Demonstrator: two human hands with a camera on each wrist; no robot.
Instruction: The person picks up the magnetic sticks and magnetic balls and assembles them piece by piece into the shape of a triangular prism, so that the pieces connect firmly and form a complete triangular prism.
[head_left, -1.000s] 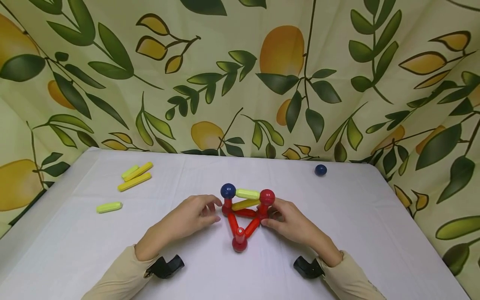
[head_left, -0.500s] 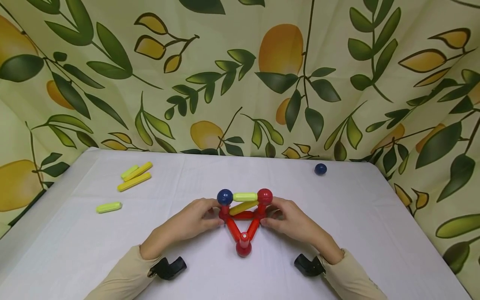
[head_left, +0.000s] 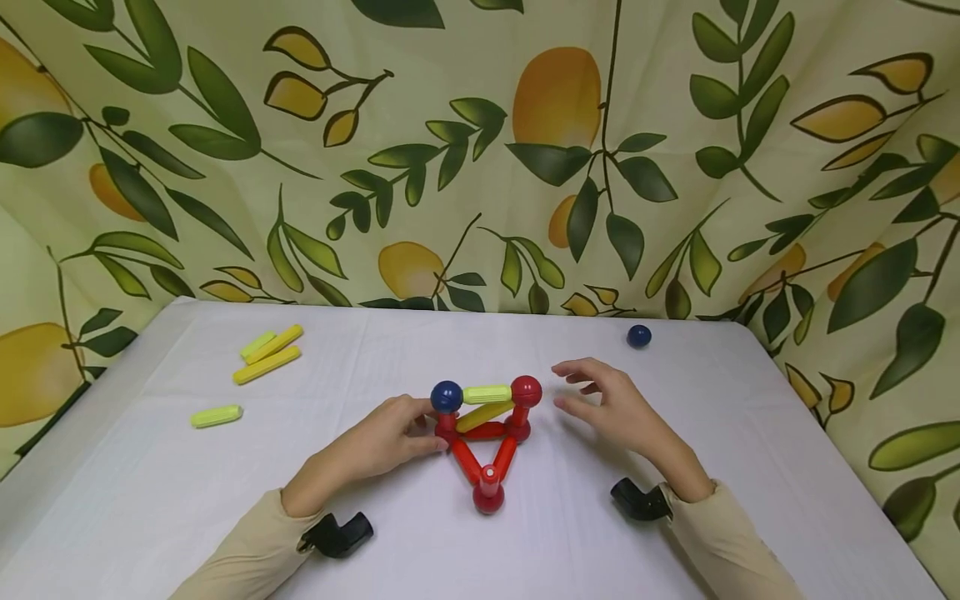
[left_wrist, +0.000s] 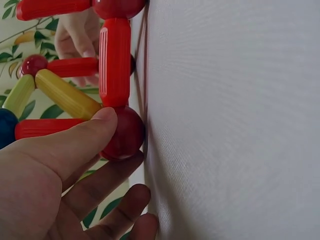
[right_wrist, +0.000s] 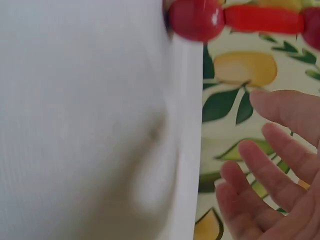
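The ball-and-stick frame (head_left: 486,431) stands on the white table (head_left: 555,542) between your hands. Your left hand (head_left: 386,440) pinches the lower red ball (left_wrist: 129,137) nearest it between thumb and finger. Your right hand (head_left: 611,408) holds nothing; its fingers are loosely bent, near the frame but apart from it. Above your left fingertips sits the upper blue ball (head_left: 447,397), joined by a pale green rod (head_left: 487,394) to the upper red ball (head_left: 527,391) on your right hand's side. A yellow rod (head_left: 480,416) slants from the pinched ball up to that red one. Two yellow sticks (head_left: 266,365) and two pale green sticks (head_left: 217,417) lie beyond your left hand, to its left; a loose blue ball (head_left: 639,336) lies beyond your right.
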